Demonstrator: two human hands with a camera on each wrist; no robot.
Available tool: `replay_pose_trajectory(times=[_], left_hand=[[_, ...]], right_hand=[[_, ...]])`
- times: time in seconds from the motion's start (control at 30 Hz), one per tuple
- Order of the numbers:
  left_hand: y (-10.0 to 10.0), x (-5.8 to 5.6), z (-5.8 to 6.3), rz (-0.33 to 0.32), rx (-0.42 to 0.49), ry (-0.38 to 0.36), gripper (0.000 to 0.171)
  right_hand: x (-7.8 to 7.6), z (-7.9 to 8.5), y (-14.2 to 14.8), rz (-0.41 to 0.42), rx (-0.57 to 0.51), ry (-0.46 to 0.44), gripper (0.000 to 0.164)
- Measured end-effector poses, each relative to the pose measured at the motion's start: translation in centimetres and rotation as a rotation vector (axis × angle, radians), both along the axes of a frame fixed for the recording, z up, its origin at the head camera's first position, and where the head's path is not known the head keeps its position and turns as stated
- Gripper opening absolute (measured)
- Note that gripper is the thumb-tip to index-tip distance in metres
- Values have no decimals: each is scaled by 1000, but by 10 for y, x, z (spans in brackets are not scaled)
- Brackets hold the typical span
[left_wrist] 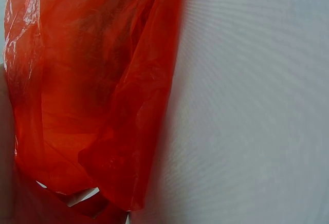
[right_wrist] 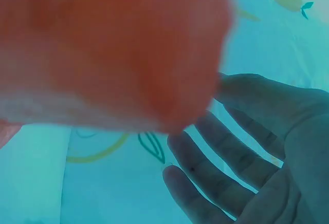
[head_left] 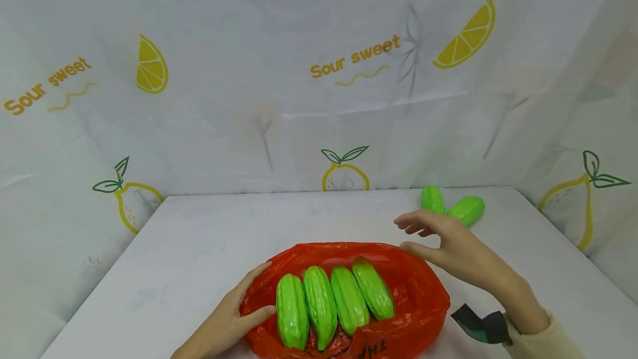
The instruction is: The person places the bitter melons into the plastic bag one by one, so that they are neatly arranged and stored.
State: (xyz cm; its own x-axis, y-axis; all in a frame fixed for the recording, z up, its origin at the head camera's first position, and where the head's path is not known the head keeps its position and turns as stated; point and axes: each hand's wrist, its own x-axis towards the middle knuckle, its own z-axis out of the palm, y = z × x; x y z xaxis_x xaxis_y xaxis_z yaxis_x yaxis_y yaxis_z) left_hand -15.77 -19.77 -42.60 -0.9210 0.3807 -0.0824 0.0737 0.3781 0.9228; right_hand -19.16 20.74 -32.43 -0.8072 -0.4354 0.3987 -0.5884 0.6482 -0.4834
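A red plastic bag (head_left: 423, 298) stands with its mouth spread wide at the front of the table. Several bright green ridged gourds, like bitter melons (head_left: 320, 306), lie side by side in it. At the bag's left rim, my left hand (head_left: 226, 314) holds the plastic, thumb over the inside and fingers along the edge. My right hand (head_left: 456, 245) hovers by the back right rim with fingers spread and nothing held; its thumb is close to the plastic. Red plastic (left_wrist: 87, 80) fills much of the left wrist view. Loose fingers (right_wrist: 211, 183) of the right hand show in the right wrist view.
Two more green gourds (head_left: 467, 210) lie at the back right of the white table (head_left: 209, 237), just beyond my right hand. A white cloth (head_left: 214, 98) printed with lemons hangs behind the table. A dark strap (head_left: 480, 323) sits by my right wrist.
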Motion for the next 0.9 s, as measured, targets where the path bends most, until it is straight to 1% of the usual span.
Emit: replay_pose_trajectory(times=[0.13, 0.33, 0.57, 0.63, 0.8, 0.9], left_hand=[[0, 0, 0, 1, -6, 3, 66], [1, 0, 0, 1, -14, 5, 66], [1, -1, 0, 2, -14, 3, 66], [0, -1, 0, 3, -13, 3, 66], [0, -1, 0, 4, -9, -2, 66], [0, 0, -1, 7, -9, -4, 66]], right_hand=[[-5, -3, 6, -38, 18, 1, 37], [-15, -10, 17, -86, 35, 25, 38], [-26, -18, 31, -111, -1, 53, 39], [-29, -20, 35, -121, -1, 46, 40], [-34, -23, 46, -189, 30, 22, 39], [-36, -24, 55, -221, 32, 33, 39]])
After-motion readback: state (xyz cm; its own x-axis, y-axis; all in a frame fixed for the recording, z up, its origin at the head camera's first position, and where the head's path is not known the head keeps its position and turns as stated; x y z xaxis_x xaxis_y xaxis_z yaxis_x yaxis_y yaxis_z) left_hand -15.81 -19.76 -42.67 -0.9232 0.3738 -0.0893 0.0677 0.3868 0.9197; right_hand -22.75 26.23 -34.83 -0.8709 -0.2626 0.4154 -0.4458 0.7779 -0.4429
